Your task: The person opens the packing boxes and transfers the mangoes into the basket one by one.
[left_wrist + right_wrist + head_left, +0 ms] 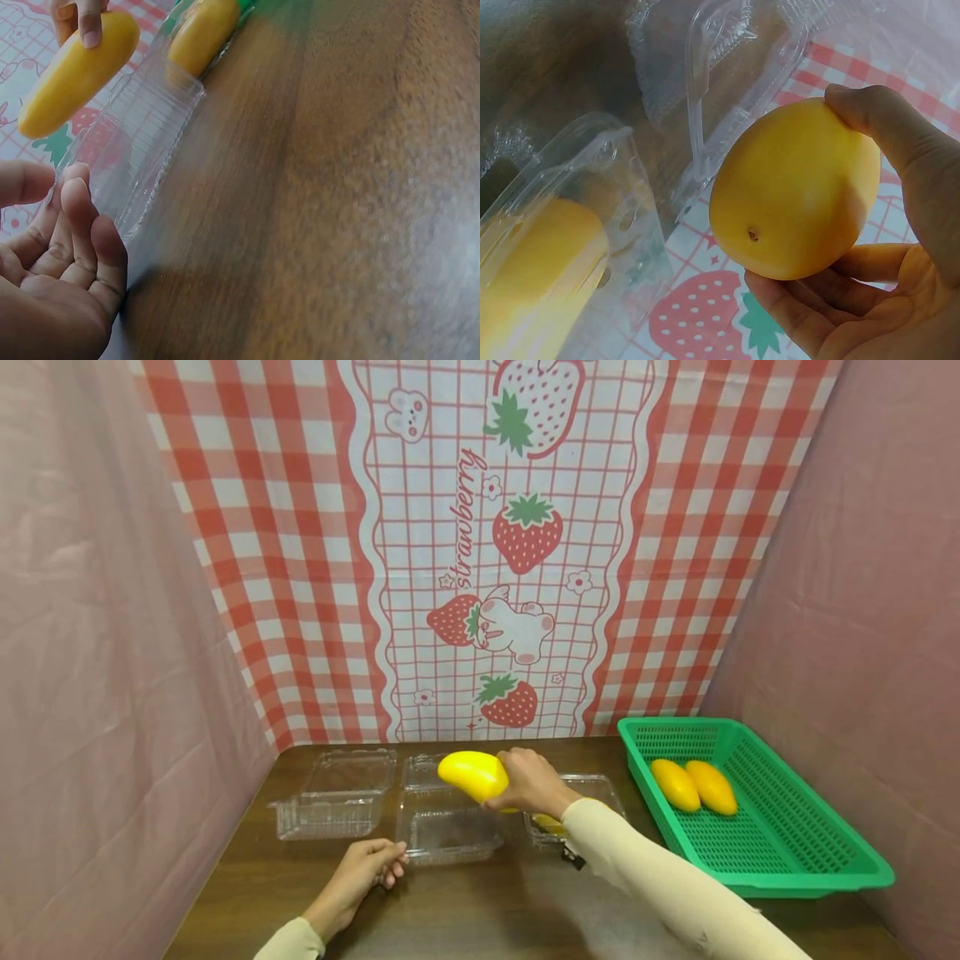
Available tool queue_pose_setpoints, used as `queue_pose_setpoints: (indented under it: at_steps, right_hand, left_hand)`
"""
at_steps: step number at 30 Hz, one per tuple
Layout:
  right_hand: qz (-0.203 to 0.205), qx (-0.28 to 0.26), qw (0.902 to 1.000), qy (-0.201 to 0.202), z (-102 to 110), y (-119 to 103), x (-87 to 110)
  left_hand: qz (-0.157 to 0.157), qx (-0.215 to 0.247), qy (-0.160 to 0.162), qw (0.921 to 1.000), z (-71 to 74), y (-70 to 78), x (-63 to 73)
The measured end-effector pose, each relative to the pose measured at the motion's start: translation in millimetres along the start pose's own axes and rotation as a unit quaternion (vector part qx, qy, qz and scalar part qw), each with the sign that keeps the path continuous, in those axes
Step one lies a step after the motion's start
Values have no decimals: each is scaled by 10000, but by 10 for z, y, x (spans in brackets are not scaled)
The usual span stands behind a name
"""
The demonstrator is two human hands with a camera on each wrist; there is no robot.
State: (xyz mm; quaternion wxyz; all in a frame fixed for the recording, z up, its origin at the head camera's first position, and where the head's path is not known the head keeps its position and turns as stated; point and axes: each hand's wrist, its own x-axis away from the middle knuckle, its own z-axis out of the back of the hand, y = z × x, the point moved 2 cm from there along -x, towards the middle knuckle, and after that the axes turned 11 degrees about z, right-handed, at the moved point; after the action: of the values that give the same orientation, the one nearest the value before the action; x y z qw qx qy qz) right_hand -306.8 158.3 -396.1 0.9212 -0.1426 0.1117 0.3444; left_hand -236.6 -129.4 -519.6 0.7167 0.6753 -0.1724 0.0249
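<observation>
My right hand (531,783) grips a yellow mango (472,775) by one end, above the middle clear plastic clamshell container (450,835). In the right wrist view, the thumb and fingers curl round the mango (795,187), whose small stem mark faces the camera. My left hand (367,872) pinches the near left corner of that middle container, whose lid stands open toward the back. The left wrist view shows thumb and fingers (77,202) at the container's edge (142,142). Another container (543,831) to the right has yellow mango inside, partly hidden by my right arm.
A third open clear container (330,814) stands at the left. On the right, a green plastic basket (810,887) holds two mangoes (693,787). A small black-and-white item (573,857) lies near the right container. A checked strawberry cloth (480,552) hangs behind the wooden table (465,918).
</observation>
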Motion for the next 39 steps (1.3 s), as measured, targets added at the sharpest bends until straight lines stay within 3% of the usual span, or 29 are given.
queue_pose_setpoints:
  at_steps: [39]
  right_hand:
    - [-679,-242,9974,46,244,404,219]
  left_hand:
    - [17,72,-18,10000,-6,17,23]
